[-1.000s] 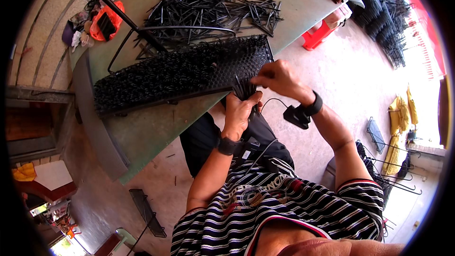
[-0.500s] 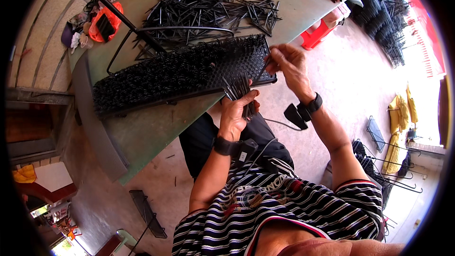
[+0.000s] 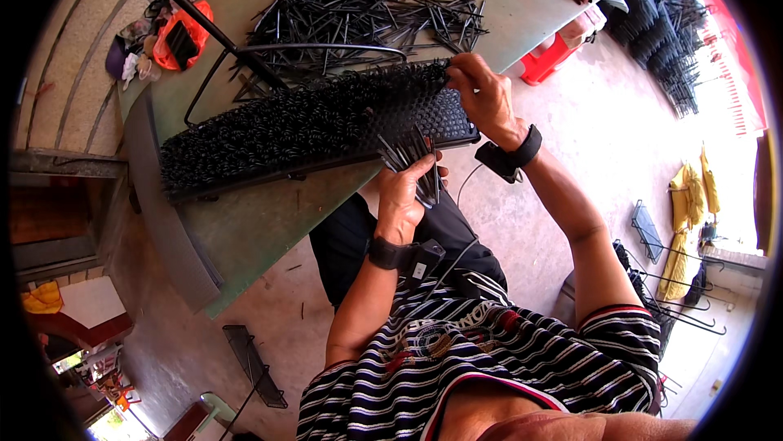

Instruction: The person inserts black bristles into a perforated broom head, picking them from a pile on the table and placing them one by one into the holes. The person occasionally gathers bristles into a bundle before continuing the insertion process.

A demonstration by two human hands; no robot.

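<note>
Left hand (image 3: 404,190) curled around black strips (image 3: 399,152) mid-frame, right hand (image 3: 488,100) bunched at black tray (image 3: 444,117), upper centre, its hold unclear

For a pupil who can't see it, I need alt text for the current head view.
A person's left hand grips a bundle of thin black strips, while the right hand is at the far right corner of a long black bristly panel on a green table. A heap of loose strips lies beyond.

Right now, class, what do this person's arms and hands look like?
The left hand and right hand are gloveless. Each wears a black band with a dark box, the left one white-labelled. Thin cables run nearby. The striped sleeves are short, red-trimmed.
</note>
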